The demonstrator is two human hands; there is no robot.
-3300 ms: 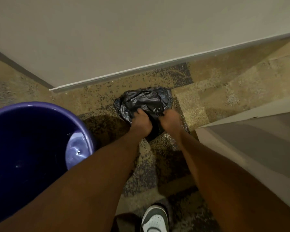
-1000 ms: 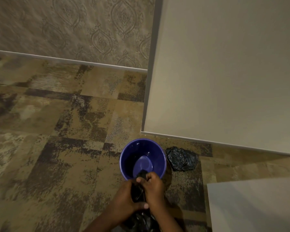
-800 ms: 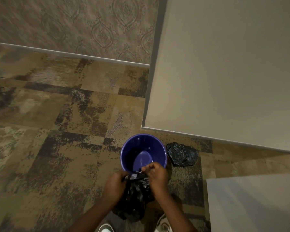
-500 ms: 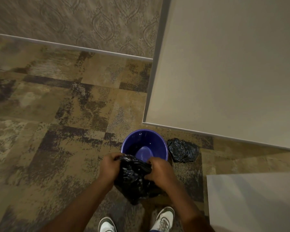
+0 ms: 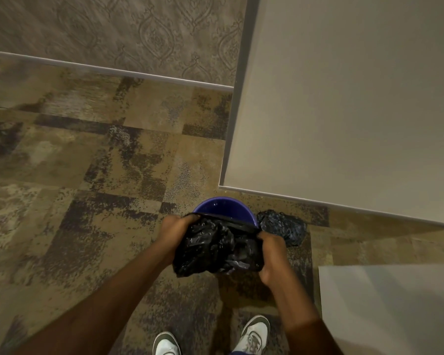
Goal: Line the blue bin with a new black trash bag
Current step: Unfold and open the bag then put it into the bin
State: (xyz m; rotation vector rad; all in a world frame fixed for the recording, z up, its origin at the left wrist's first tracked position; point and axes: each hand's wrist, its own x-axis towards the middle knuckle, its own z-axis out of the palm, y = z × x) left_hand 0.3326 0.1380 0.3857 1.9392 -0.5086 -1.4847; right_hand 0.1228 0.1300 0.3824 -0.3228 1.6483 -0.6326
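Risk: bag (image 5: 217, 248) bunched, fisted in left hand (image 5: 173, 230) and right hand (image 5: 271, 248); slipping off bin (image 5: 224, 207) rim likely.

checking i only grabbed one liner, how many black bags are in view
2. One bag is stretched between both hands over the bin; a bundled bag lies on the carpet right of the bin. None else visible.

Hotel-like room, patterned wallpaper (image 5: 144, 34), carpet tiles (image 5: 87, 175)

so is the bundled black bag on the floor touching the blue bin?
Cannot tell. In the head view the bundled black bag sits right beside the blue bin, but the held trash bag hides the seam.
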